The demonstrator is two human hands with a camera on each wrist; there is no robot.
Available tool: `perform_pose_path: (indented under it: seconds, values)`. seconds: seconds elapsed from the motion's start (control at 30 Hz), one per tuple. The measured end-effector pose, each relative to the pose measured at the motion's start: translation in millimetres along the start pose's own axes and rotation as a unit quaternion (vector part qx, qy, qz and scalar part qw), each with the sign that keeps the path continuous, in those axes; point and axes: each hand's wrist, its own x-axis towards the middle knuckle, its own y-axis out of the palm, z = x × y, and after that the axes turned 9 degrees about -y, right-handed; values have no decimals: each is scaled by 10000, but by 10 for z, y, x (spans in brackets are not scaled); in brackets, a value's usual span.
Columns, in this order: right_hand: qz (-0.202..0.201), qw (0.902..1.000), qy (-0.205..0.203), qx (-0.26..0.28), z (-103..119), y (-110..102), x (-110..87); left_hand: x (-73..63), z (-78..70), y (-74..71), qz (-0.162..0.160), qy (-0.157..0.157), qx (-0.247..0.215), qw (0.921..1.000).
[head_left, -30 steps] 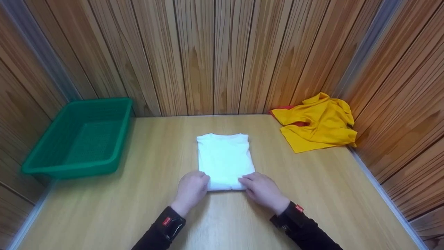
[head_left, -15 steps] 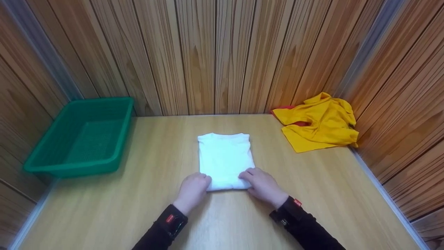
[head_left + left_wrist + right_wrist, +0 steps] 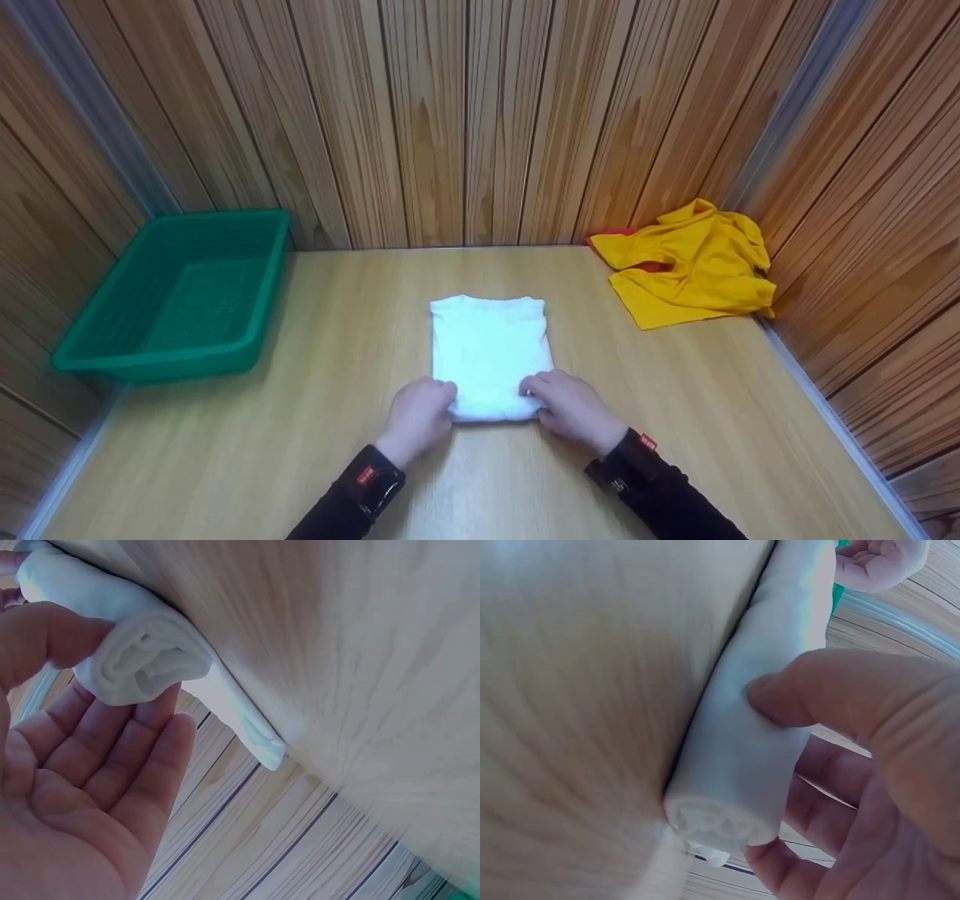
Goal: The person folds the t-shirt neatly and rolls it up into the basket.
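Note:
A white folded shirt (image 3: 491,349) lies flat on the table in the head view, its near edge rolled into a thick tube. My left hand (image 3: 418,416) holds the left end of that roll; in the left wrist view the thumb presses from one side of the roll (image 3: 142,652) and the fingers support the other. At the right end my right hand (image 3: 576,409) grips the roll in the same manner, thumb against the cloth (image 3: 735,750) and fingers beyond it in the right wrist view. Spiral layers of cloth show at both roll ends.
To the left, a green plastic basket (image 3: 247,352) stands against the wooden wall. A crumpled yellow garment (image 3: 697,262) lies at the back right, with red cloth (image 3: 621,232) peeking out beneath. Wood-panelled walls (image 3: 465,120) bound the table (image 3: 337,360) on three sides.
The shirt has slid a little toward me over the last half second, both hands still at its rolled near edge. My right hand first rose slightly along the roll, then came back down.

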Motion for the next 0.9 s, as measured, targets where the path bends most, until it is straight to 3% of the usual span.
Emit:
perform_pose_path:
  seconds: [0.27, 0.47, 0.7, 0.9]
  values:
    - [207, 9993, -50, 311, 69, -46, -81, -121, -49, -47, 197, -16, -65, 9998]
    - [190, 9988, -212, 395, 42, -68, -51, -92, -10, -51, 324, -100, -296, 9990]
    - [193, 9976, -209, 627, -77, -82, 53, 67, 103, -80, 855, -710, -1130, 9874]
    - [334, 9962, 93, 798, -149, -62, 134, 210, 159, -91, 1197, -1160, -1289, 9775]
